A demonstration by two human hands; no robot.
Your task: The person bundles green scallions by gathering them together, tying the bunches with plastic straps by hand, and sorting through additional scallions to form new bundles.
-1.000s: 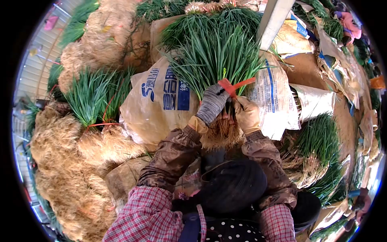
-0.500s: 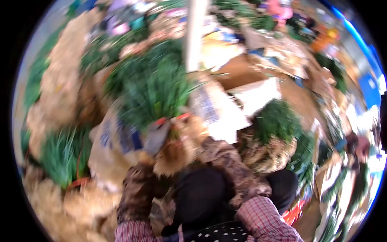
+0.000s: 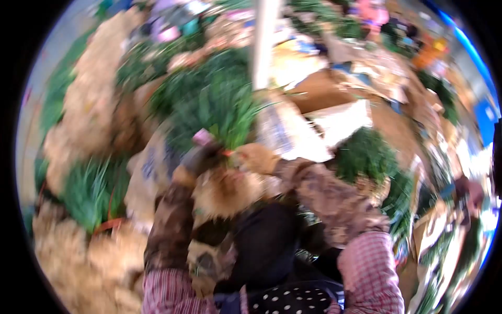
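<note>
A bunch of green onions (image 3: 226, 191) stands in front of me, its pale shaggy roots towards me and green leaves pointing away. My left hand (image 3: 201, 158), in a grey glove, is closed around its left side just above the roots. From the right, my right hand (image 3: 256, 158), in a tan glove, grips the same bunch. A bit of red shows between the hands, perhaps a tie. Motion blur hides the exact finger positions. The bunch's leaves merge with a heap of green leaves (image 3: 198, 99) behind.
Another bunch of green onions (image 3: 89, 196) lies at left with a red band. A further bunch (image 3: 366, 157) sits at right. A white post (image 3: 260, 47) rises ahead, near an open cardboard box (image 3: 319, 91). People (image 3: 370, 15) are visible at the back.
The view has shifted, moving the surroundings slightly right. My right forearm has swung outward and both hands have risen a little in view, still on the bunch.
</note>
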